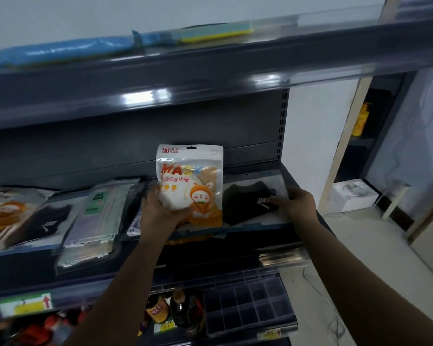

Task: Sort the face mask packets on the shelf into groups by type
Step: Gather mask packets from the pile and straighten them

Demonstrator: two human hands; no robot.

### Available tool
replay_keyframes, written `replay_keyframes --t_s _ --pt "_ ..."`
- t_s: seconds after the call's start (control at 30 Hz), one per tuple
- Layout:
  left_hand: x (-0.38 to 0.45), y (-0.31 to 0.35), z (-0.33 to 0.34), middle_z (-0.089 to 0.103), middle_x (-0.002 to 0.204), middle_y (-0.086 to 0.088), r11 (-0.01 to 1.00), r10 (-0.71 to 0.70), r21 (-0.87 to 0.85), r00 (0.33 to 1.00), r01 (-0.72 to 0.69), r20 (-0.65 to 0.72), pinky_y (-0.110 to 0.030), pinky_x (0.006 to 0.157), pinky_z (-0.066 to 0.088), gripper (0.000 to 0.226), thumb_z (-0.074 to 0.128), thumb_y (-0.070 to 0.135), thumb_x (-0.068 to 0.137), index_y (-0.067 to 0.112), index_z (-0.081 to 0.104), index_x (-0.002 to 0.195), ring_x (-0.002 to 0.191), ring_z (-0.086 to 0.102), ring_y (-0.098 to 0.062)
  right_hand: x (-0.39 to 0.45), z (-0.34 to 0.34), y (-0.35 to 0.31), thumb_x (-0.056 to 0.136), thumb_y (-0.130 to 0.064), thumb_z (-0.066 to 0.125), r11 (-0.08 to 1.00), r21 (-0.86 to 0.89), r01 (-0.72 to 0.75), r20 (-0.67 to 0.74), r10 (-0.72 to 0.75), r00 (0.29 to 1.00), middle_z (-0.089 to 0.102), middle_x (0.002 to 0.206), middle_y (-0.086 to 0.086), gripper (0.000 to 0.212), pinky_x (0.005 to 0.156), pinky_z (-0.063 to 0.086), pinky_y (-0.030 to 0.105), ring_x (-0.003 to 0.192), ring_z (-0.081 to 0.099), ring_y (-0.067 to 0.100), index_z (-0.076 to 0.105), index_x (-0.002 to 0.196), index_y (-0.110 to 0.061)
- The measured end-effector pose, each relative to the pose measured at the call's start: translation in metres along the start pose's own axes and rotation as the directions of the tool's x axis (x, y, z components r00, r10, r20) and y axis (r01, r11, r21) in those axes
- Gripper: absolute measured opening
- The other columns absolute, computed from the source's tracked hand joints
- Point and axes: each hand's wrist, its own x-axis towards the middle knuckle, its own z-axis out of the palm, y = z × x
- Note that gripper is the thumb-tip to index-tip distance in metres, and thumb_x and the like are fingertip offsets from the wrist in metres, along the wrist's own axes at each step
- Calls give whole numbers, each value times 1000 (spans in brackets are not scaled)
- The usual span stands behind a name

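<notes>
The left grip (160,208) clasps the orange rabbit mask packet (193,186) upright above the shelf (289,174); just right, the right grip (294,201) rests flat-fingered on the black mask packet (245,199).

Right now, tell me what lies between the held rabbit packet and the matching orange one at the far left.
The left hand holds the rabbit packet upright. Between it and the orange packet: a green packet stack and a black mask packet.

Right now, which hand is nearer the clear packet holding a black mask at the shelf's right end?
Right. The right hand rests on that black mask packet; the left hand grips the orange rabbit packet beside it.
</notes>
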Motion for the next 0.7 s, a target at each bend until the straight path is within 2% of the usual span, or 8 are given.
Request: replay_keyframes --t_s 0.1,0.17,0.27,0.33,0.43,0.5,0.6,0.7 --pt "-2 -4 -5 49 133 -4 998 12 -59 999 -15 -40 -47 97 47 99 91 29 50 24 40 135 124 46 -24 -10 -6 -5 83 -2 65 956 289 46 42 -60 997 66 100 11 23 74 50 31 82 61 20 62 104 -11" --pt "-6 -4 -10 50 133 -4 994 -2 -108 996 -7 -88 -40 95 47 95 90 23 54 21 41 135 124 47 -23 -15 -11 -7 86 1 60 900 435 34 67 -71 995 65 95 7 24 75 53 33 81 62 21 58 103 -16" --pt "-14 -8 -21 49 137 -5 986 -49 -164 988 25 -143 -41 95 47 94 89 21 59 20 38 138 125 47 -23 -18 -17 -5 88 -1 58 803 595 -18 76 -34 997 65 105 12 31 83 53 42 90 64 28 56 115 -17" --pt "-20 -11 -30 50 137 -4 980 -71 -198 984 37 -164 -36 91 47 93 88 19 60 18 38 138 125 48 -23 -21 -18 -5 89 -7 59 777 627 -50 73 5 997 64 113 10 35 92 51 45 99 62 28 54 122 -19" --pt "-32 -13 -44 50 136 -5 966 -96 -255 978 47 -184 -33 88 47 89 87 16 62 17 40 137 124 48 -23 -29 -12 -12 91 -11 56 769 639 -16 67 -35 997 63 106 -1 23 95 48 42 102 60 23 58 107 -28" --pt "-39 -17 -57 48 136 -5 961 -106 -270 977 53 -187 -33 89 46 88 86 14 63 17 39 137 124 47 -22 -39 -3 -18 89 -12 58 751 660 4 84 -79 993 64 105 -2 25 88 51 37 99 60 20 59 110 -24" --pt "-51 -24 -83 49 132 -2 949 -110 -310 977 49 -183 -38 91 50 87 85 11 63 17 39 137 122 47 -20 -55 23 -27 81 -16 63 727 687 -20 148 -112 983 65 108 2 44 70 55 27 94 62 19 55 124 -16" --pt "-64 -35 -117 50 122 3 941 -123 -335 967 43 -223 -31 81 53 84 84 10 64 17 39 135 117 50 -17 -79 57 -39 88 -4 57 704 709 -45 212 -152 965 65 106 4 36 64 58 23 86 64 16 55 123 -14"
